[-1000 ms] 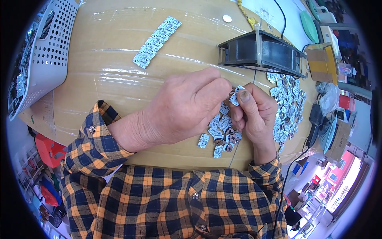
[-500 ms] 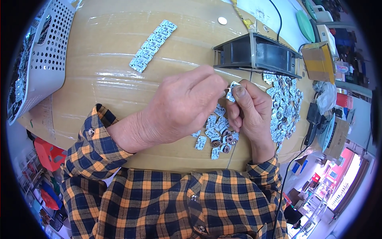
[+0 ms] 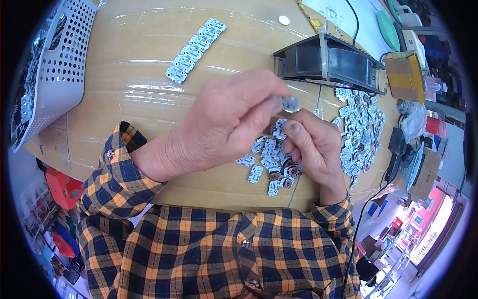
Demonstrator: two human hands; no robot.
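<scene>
Between the thumb and forefinger of my left hand (image 3: 224, 119) is a small pale circuit board (image 3: 290, 103), smeared by motion. Close by on the right, my right hand (image 3: 318, 144) is closed, thumb pressed on the curled fingers; whether anything is in that pinch is hidden. Under and beside both hands lies a loose pile of similar circuit boards (image 3: 269, 163), some with round brown parts (image 3: 274, 175). Farther off to the left, several boards overlap in a slanting row (image 3: 195, 51).
A black fan-like frame (image 3: 328, 62) stands beyond my right hand. Right of it spreads a larger heap of boards (image 3: 359, 132). A white perforated basket (image 3: 62, 74) is at the left edge. A white disc (image 3: 284, 20) and a cardboard box (image 3: 404, 77) sit farther back.
The board was at my right thumb and fingers; now my left hand holds it, lifted slightly away. The whole view has shifted a little.
</scene>
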